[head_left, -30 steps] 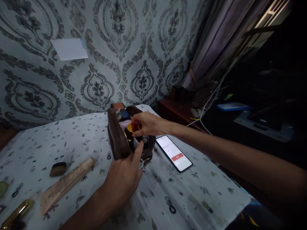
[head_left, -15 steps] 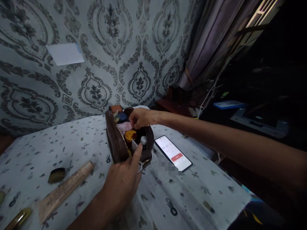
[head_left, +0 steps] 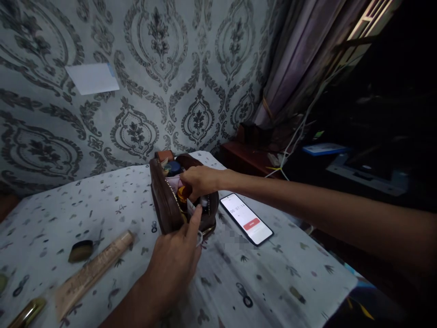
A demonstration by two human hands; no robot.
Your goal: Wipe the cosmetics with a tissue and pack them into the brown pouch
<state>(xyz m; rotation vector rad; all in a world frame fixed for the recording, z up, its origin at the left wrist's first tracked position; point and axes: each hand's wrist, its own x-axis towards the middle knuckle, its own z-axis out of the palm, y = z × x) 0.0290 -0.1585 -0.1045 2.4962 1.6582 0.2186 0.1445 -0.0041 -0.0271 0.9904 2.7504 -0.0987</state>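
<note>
A brown cosmetic bag (head_left: 163,200) stands unzipped on the patterned tablecloth. My left hand (head_left: 175,255) grips its near end, index finger stretched along the rim and the other fingers curled. From the right, my right hand (head_left: 200,180) reaches into the bag; its fingertips are down among the contents and mostly hidden. Beside them is an orange container (head_left: 182,193), partly covered by the hand. Also in the bag are a dark blue round item (head_left: 173,168), pink material (head_left: 172,183) and a white-capped item (head_left: 205,201).
Right of the bag lies a phone (head_left: 247,219) with a running timer. A beige squeeze tube (head_left: 95,273), a dark oval-topped brush (head_left: 81,251) and a gold item (head_left: 29,314) lie at the left. Behind rises a patterned wall (head_left: 198,68); cables (head_left: 300,130) hang at the right.
My right hand has moved down and slightly toward me, deeper into the bag and over the orange container. My left hand stays on the bag's near end.
</note>
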